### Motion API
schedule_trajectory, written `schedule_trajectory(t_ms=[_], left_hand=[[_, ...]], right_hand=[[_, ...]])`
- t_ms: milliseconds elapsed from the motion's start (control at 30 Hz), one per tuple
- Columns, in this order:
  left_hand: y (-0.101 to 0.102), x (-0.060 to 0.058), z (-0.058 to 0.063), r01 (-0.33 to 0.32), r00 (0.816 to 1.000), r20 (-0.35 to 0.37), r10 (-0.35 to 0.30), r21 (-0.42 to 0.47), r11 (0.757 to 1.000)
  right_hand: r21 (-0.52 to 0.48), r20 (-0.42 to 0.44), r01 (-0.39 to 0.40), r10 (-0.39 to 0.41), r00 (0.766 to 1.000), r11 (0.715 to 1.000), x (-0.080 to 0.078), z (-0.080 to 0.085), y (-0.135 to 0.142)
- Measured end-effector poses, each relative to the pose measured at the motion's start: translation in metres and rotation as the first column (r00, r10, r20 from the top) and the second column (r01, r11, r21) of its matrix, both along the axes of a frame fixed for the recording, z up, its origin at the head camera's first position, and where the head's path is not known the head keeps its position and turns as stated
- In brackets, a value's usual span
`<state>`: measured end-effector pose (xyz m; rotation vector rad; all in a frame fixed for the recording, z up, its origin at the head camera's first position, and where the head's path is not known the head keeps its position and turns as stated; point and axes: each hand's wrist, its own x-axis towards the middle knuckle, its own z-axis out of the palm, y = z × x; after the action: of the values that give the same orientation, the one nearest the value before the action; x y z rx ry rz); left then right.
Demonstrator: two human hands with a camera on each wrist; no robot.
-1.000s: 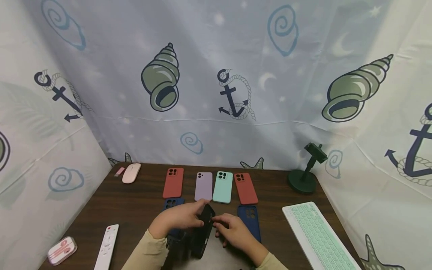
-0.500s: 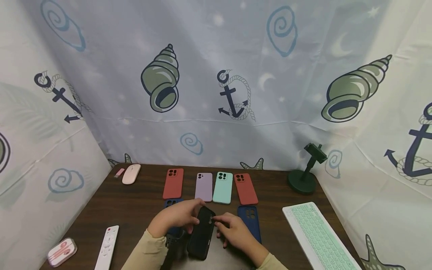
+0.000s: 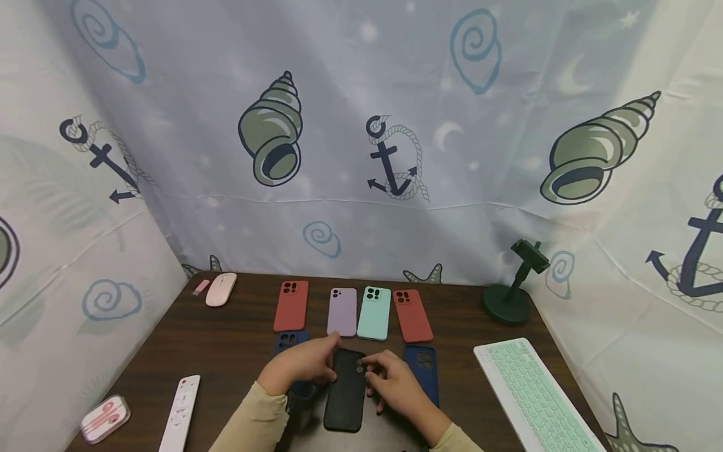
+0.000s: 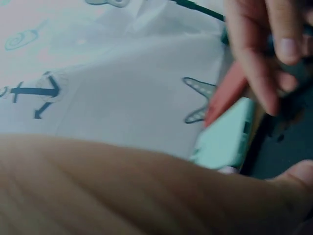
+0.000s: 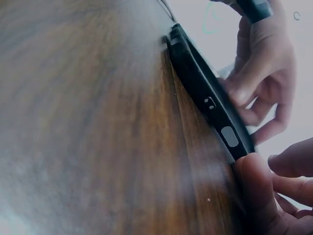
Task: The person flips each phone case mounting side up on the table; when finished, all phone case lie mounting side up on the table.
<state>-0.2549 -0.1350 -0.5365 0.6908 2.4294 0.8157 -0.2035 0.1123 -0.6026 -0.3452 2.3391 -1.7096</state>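
A black phone case (image 3: pixel 344 395) with camera holes at its upper right stands in front of me, its back towards the head view. My left hand (image 3: pixel 305 363) grips its upper left side, thumb on the back and fingers behind the top edge. At the upper right corner, by the camera holes, the fingertips and thumb of my right hand (image 3: pixel 395 382) pinch the edge. In the right wrist view the side of the case shows a cutout and a pale oval patch. Behind it lie a purple phone case (image 3: pixel 341 312) and a mint phone case (image 3: pixel 374 314).
Red phone cases (image 3: pixel 290 306) (image 3: pixel 413 316) and blue ones (image 3: pixel 292 340) (image 3: pixel 423 370) lie around. At left are a mouse (image 3: pixel 221 290), a pink stick (image 3: pixel 201 287), a remote (image 3: pixel 179 411) and an earphone box (image 3: pixel 105 419). A stand (image 3: pixel 506 304) and keyboard (image 3: pixel 531 389) are at right.
The black phone case has turned from nearly edge-on to showing its full back, and its lower end has swung slightly left and then right. Both hands stay at its upper part.
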Motion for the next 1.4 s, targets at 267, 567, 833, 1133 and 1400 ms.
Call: schedule_trajectory(t_ms=[267, 567, 833, 1133, 1400], left_hand=[[0.002, -0.004, -0.011, -0.024, 0.999, -0.039, 0.021, -0.068, 0.997], [0.007, -0.007, -0.010, 0.002, 0.999, -0.034, -0.003, -0.033, 0.999], [-0.002, -0.003, -0.005, 0.009, 0.990, -0.141, 0.007, 0.113, 0.994], [-0.038, 0.021, -0.001, -0.159, 0.924, -0.225, 0.308, 0.508, 0.847], [-0.079, 0.037, -0.024, -0.433, 0.787, 0.008, 0.617, 0.720, 0.543]], right_hand=[[0.007, -0.008, -0.002, 0.002, 1.000, 1.000, 0.000, 0.004, -0.001], [0.013, -0.029, 0.044, -0.044, 0.999, 0.999, 0.000, 0.004, 0.003], [0.012, -0.119, 0.108, -0.106, 0.987, 0.994, 0.005, 0.009, -0.002], [-0.159, -0.001, -0.032, 0.033, 0.999, 0.987, 0.013, 0.038, -0.028], [-0.285, 0.111, -0.094, 0.130, 0.985, 0.954, 0.009, 0.048, -0.076]])
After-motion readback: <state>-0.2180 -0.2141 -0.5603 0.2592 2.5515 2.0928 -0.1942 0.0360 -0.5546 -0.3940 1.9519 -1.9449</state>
